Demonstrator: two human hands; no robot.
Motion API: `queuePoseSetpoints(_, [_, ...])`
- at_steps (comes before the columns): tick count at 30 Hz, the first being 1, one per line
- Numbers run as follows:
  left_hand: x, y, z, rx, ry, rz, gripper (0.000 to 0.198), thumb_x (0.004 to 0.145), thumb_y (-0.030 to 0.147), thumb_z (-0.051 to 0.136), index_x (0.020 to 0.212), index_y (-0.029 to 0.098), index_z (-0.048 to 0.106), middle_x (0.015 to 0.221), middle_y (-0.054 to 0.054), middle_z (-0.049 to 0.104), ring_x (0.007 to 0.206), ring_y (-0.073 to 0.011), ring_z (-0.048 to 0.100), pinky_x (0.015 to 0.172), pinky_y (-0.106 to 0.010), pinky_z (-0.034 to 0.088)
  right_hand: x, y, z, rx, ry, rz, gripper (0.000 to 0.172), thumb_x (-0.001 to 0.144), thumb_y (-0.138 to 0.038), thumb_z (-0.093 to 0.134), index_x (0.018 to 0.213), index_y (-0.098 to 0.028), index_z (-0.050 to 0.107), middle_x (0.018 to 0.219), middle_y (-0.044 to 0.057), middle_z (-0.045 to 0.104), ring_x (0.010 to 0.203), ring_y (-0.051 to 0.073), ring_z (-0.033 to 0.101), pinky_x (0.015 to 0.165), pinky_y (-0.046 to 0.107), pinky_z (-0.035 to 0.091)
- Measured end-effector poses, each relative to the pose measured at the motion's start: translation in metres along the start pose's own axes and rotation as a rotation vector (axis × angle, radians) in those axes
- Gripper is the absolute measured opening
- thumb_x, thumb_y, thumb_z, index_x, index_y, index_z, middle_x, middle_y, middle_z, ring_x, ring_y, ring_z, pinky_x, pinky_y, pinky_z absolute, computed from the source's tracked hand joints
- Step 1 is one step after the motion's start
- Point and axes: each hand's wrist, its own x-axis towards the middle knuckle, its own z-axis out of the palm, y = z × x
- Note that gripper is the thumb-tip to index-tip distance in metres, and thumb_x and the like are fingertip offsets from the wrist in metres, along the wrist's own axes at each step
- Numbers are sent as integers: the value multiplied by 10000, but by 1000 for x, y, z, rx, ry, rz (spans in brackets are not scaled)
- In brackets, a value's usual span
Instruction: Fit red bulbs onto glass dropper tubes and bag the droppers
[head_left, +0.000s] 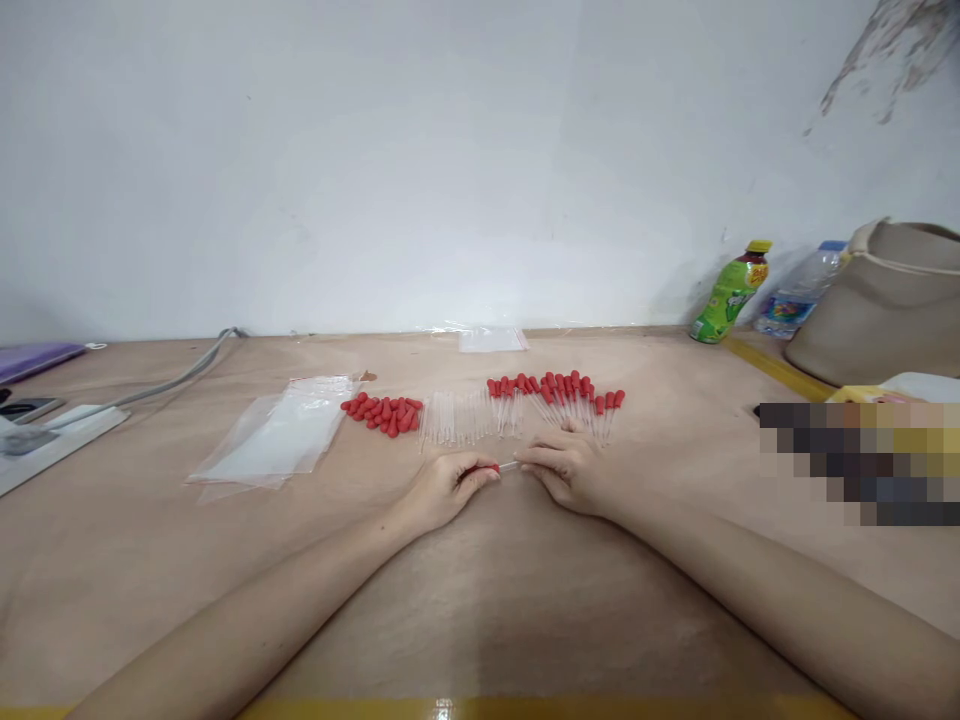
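Note:
My left hand (448, 488) is closed around a red rubber bulb (496, 468), most of it hidden by the fingers. From the bulb a thin clear glass tube (508, 466) runs across to my right hand (568, 470), whose fingertips pinch its other end. Beyond my left hand lies a heap of loose red rubber bulbs (382, 412). A row of bare clear tubes (455, 415) is spread beside that heap. Farther right, droppers with red bulbs (568, 388) lie in a cluster just past my right hand, bulbs toward the wall.
Clear plastic bags (277, 435) lie at left, and a small bag (492, 341) lies by the wall. A grey cable (180, 378) leads to a power strip (64, 440). At right stand a green bottle (729, 295), a water bottle (796, 292) and a beige bin (877, 310).

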Motion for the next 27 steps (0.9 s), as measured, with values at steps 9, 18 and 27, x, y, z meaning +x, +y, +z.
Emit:
queuePoseSetpoints(9, [2,-4,0,-113,91,-73,211,763,342,578,883,182,644,804,-13,675,685,-135,605,642,-240,477,1,-4,-2,164,-1,65,214,866,-250,400,888,-175,599,777,53,606,702,143,522,639,270,396])
queuePoseSetpoints(18, [5,-6,-2,-104,29,-110,198,765,324,566,854,170,654,758,-13,663,657,-124,584,622,-230,462,0,-3,-2,248,0,113,149,844,-228,433,825,-167,568,739,41,569,687,130,512,622,247,414])
queuePoseSetpoints(27, [3,-5,0,-126,20,-155,235,753,343,567,835,139,647,675,-15,634,579,-102,541,546,-202,438,4,-7,2,234,-21,96,210,869,-241,378,827,-173,572,731,41,581,687,134,509,621,250,400])
